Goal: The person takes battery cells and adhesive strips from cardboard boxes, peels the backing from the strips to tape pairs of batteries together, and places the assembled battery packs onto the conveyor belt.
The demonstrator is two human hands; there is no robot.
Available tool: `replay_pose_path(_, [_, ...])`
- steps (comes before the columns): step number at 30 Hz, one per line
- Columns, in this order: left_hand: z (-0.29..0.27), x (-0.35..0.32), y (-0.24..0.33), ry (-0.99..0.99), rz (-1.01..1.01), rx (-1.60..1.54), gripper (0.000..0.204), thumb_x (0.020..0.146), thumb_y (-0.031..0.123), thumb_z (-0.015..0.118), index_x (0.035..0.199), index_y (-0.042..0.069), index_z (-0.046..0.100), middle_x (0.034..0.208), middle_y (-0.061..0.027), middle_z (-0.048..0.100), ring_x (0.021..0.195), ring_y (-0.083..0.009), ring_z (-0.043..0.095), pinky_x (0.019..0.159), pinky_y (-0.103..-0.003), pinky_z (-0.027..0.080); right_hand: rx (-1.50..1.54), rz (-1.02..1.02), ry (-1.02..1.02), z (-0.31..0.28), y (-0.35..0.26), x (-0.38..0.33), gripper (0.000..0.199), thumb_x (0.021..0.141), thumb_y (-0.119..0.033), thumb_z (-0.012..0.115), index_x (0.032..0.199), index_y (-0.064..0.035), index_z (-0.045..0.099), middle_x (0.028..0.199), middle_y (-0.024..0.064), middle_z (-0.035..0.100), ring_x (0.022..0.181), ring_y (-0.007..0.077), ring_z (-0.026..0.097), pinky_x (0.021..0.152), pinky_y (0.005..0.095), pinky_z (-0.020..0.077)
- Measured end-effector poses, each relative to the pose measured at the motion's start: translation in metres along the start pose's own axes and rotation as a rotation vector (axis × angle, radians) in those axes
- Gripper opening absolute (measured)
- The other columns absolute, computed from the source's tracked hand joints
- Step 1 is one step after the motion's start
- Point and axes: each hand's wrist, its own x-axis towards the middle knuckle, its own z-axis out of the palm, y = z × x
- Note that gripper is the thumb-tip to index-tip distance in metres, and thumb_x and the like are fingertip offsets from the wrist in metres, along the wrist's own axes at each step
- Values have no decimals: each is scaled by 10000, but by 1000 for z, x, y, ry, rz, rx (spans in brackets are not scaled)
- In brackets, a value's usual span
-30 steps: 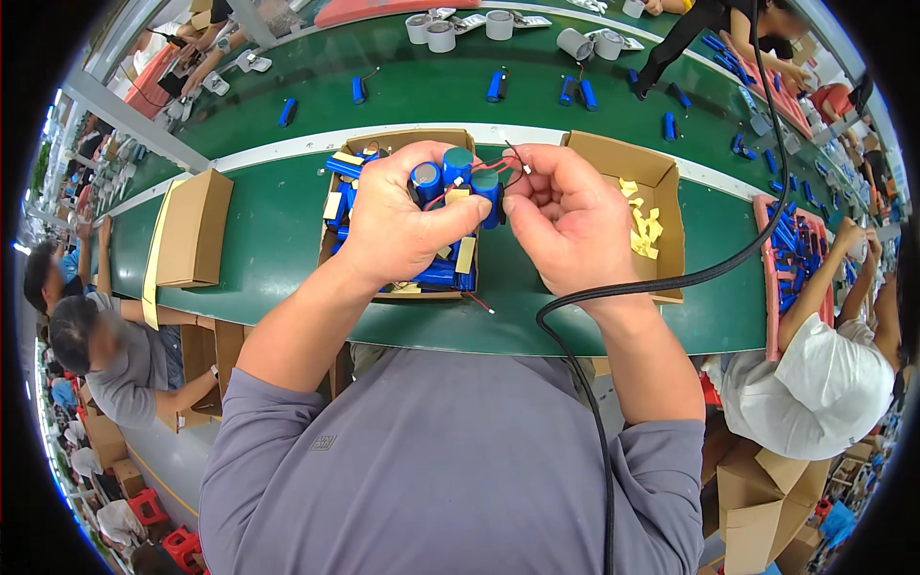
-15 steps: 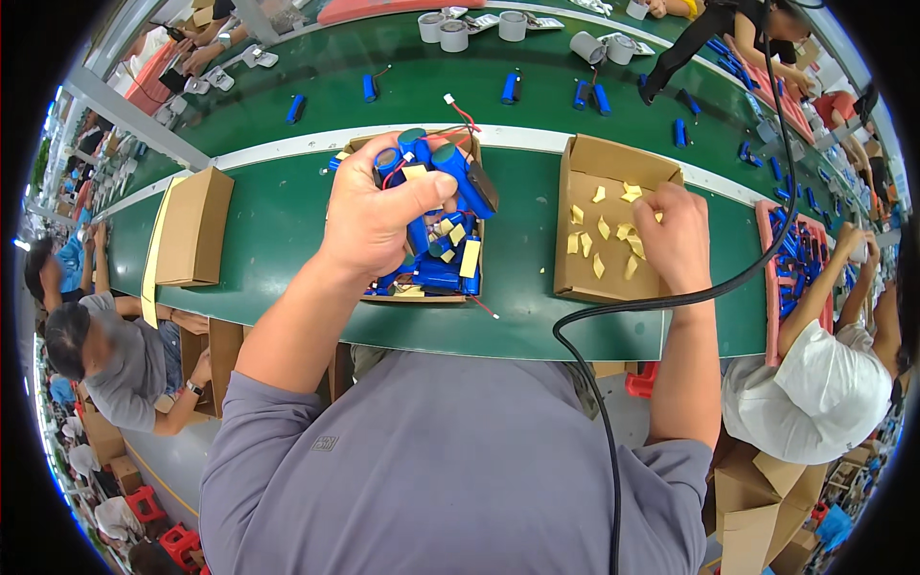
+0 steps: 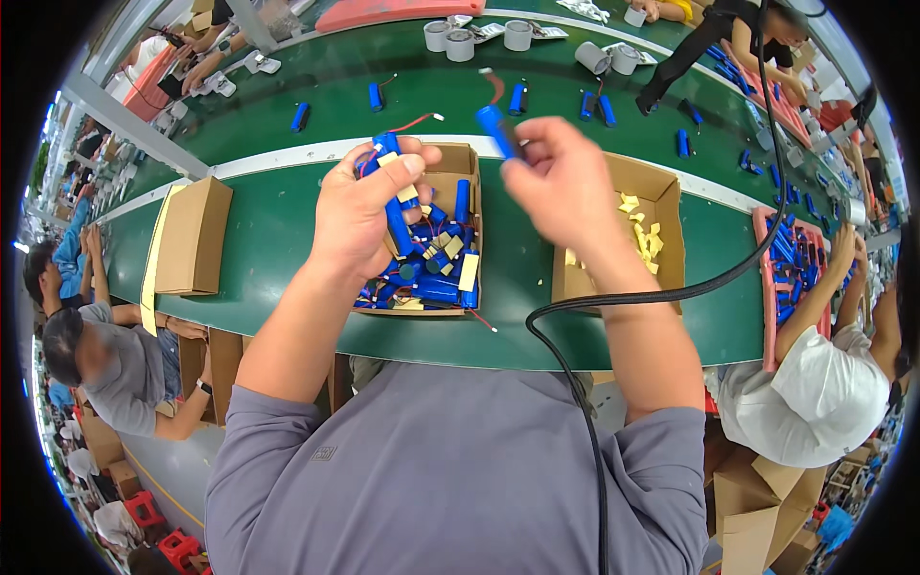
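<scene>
A smooth blue cylindrical battery [image 3: 493, 125], motion-blurred, is pinched by the right hand [image 3: 554, 182] above the green worktop [image 3: 517, 259]. Several wired blue cells [image 3: 398, 228] are clasped in the left hand [image 3: 359, 211], over an open cardboard box [image 3: 458, 158] filled with similar cylinders [image 3: 436, 288]. Curled yellow scraps [image 3: 654, 241] are contained in the right-side cardboard box [image 3: 644, 176].

A white-shirted worker [image 3: 822, 388] leans in at right near an open cardboard carton [image 3: 747, 537], while red stools [image 3: 178, 548] stand at lower left and gray cylinders [image 3: 459, 45] dot the far green surface [image 3: 426, 91]
</scene>
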Motion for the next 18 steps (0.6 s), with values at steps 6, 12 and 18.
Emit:
replay_pose_path(6, [-6,1,6,-52,-28,-129,193,811,133,673,949,53,565,911,-89,629,694,-142,571,517,-246,436,-452,-4,361,-21,54,68,377,725,-170,665,1036,38,612,872,183,670,802,288,657,729,351,515])
replay_pose_path(12, [-17,7,13,-109,-64,-345,170,873,173,618,1002,64,604,920,-76,610,713,-173,561,496,-249,445,-38,-245,-371,6,5,14,353,730,-94,654,1074,-29,610,1029,89,633,969,182,593,823,319,485])
replay_pose_path(18, [8,6,32,-215,-92,-500,166,839,171,657,940,59,587,866,-70,606,697,-169,581,488,-251,453,-19,-533,-457,40,-17,-19,315,676,-86,633,975,11,607,853,175,622,808,362,583,726,437,470])
